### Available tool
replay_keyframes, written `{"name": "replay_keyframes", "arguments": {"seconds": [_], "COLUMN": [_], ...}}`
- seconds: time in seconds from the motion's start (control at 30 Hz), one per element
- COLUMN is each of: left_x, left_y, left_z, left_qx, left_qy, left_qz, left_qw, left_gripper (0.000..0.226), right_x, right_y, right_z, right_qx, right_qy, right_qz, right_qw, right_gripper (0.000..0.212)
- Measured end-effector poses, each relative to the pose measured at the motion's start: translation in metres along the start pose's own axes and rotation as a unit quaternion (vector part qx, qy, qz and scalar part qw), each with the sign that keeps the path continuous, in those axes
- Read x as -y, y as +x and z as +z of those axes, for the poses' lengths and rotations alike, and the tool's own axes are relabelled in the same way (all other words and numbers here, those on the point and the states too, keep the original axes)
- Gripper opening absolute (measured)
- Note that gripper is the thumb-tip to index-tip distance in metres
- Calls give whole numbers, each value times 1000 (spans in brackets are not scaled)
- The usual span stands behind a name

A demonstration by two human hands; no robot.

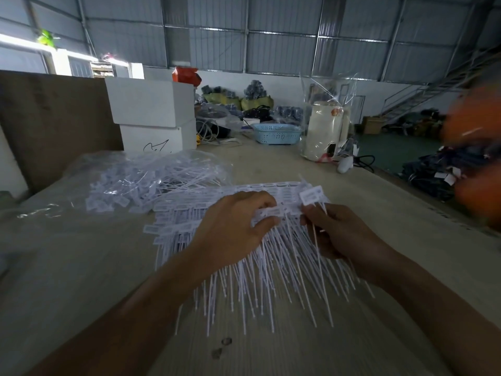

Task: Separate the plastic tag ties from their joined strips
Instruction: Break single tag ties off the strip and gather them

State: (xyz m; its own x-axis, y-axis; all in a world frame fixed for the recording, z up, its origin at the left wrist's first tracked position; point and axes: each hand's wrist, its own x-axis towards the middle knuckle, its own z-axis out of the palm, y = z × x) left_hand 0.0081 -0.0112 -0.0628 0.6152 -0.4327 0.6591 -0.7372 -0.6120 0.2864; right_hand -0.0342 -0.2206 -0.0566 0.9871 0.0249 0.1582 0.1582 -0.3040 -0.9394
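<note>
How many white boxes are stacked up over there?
2: the upper white box sits on the lower white box, far left on the table, behind the bagged ties. Others may be hidden.

Both bare arms reach forward, side by side. The left hand (230,229) lies palm down, its fingers bent and its thumb pinching against them. The right hand (341,232) sits just beside it, turned a bit on its side, fingers curled in tight with the thumb on top.
</note>
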Motion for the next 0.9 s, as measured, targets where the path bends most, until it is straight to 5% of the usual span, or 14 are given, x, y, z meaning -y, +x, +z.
{"name": "replay_keyframes", "arguments": {"seconds": [0.1,0.3,0.63,0.9], "left_x": [-5,-11,-3,-5], "left_y": [-2,-2,2,5], "left_z": [1,1,5,4], "left_qx": [-19,-3,23,-7], "left_qy": [56,85,-57,-183], "left_qz": [28,32,-46,-43], "left_qw": [998,996,997,982], "left_gripper": [17,21,26,10], "right_x": [-1,-1,-4,4], "right_y": [0,0,-2,-3], "right_z": [6,7,3,-5], "right_qx": [-38,-46,-65,-52], "right_qy": [-146,-164,-260,-116], "right_qz": [-109,-197,-281,-146], "right_qw": [983,965,922,981], "right_gripper": [36,29,30,37]}}
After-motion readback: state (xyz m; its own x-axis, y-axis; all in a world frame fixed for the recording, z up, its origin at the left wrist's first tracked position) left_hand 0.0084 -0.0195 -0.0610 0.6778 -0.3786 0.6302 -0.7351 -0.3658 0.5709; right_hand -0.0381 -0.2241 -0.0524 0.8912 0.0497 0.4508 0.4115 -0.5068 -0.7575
